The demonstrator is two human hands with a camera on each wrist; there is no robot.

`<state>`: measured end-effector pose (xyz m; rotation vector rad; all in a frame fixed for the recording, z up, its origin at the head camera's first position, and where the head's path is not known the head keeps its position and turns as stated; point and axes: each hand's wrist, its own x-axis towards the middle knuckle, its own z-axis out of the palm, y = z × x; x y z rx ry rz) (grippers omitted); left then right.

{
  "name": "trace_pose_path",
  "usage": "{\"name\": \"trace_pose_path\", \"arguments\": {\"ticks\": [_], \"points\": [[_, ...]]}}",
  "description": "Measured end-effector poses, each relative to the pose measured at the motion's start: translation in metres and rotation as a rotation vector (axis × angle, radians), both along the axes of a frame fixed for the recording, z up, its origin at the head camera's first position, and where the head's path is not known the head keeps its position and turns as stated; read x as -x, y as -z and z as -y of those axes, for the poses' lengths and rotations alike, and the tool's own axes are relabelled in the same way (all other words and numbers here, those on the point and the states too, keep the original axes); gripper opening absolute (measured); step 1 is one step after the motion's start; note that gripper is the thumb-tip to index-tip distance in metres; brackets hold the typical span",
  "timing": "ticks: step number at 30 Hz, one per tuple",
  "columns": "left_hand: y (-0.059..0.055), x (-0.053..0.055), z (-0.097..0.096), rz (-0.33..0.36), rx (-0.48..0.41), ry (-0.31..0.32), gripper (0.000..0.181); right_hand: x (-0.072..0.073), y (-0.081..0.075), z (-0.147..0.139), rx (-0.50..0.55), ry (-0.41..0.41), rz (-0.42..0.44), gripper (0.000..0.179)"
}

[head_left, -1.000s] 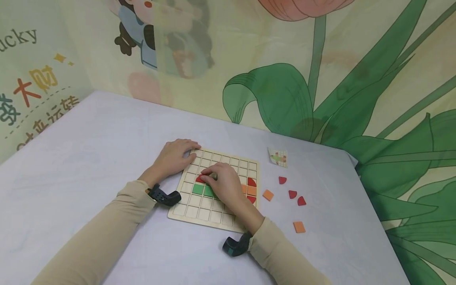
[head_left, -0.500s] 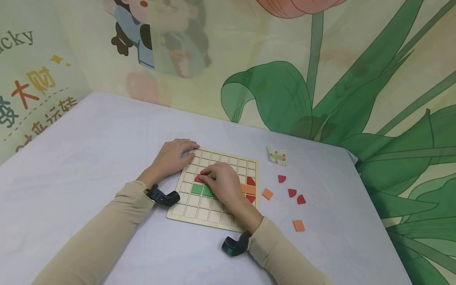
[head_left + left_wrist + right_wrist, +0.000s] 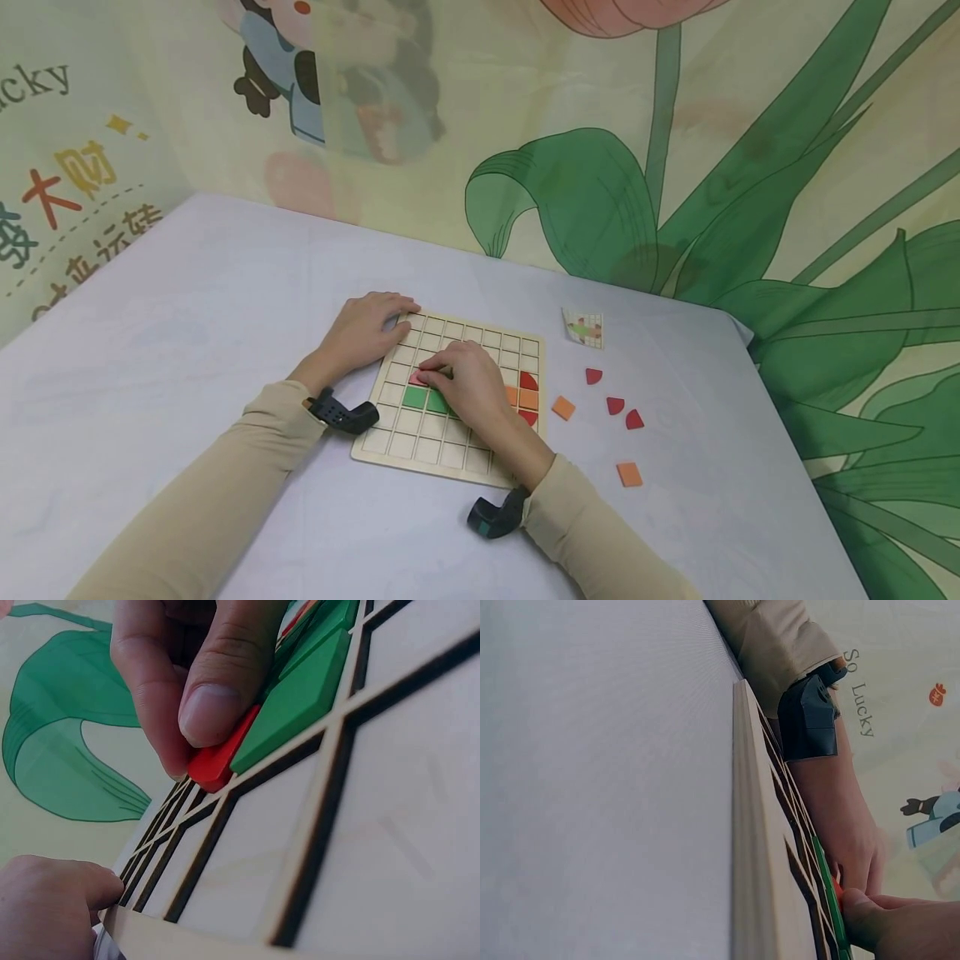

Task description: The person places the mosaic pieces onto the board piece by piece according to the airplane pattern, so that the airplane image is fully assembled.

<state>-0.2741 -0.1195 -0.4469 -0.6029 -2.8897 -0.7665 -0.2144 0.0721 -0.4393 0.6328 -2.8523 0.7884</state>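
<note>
In the head view my right hand is over the middle of a wooden grid board. Its thumb and forefinger pinch a red quarter-circle tile, seen low against the grid in the left wrist view. Beside that tile lie green square tiles, partly covered by the hand. At the board's upper left corner rests my left hand, fingers fairly straight and touching the edge. On the board's right side are orange square tiles between two red quarter-circle tiles.
Right of the board lie several loose tiles: red quarter circles and orange squares. A small pattern card lies at the back right. A white cloth covers the table, and a printed curtain hangs behind it.
My right fingertips have shifted very slightly to the left on the red quarter-circle tile. The left hand stays at the corner, and the loose tiles lie where they were.
</note>
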Motion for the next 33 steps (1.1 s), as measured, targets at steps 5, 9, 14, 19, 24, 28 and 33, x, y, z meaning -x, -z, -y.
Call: {"name": "trace_pose_path", "arguments": {"ticks": [5,9,14,19,24,28,33], "points": [[-0.001,0.0,-0.001,-0.004,0.0,-0.005,0.036,0.0,0.0,0.0,-0.018,-0.008,-0.004,0.012],[-0.001,0.0,0.0,-0.007,-0.002,-0.001,0.036,0.0,-0.003,-0.003,-0.045,-0.055,-0.001,0.007],[0.0,-0.002,0.003,-0.013,-0.002,-0.011,0.036,0.007,-0.011,-0.015,-0.061,-0.167,0.018,0.012],[0.002,-0.002,0.003,0.006,-0.014,-0.022,0.037,0.026,-0.032,-0.064,-0.084,-0.022,0.155,0.016],[0.002,-0.001,0.0,0.016,-0.014,-0.015,0.037,0.036,-0.047,-0.136,-0.318,0.264,0.335,0.027],[0.001,-0.001,-0.001,0.019,-0.005,-0.013,0.037,0.036,-0.046,-0.17,-0.415,0.333,0.511,0.042],[0.001,0.001,-0.002,0.018,-0.001,-0.015,0.037,0.036,-0.043,-0.182,-0.341,0.351,0.582,0.038]]}}
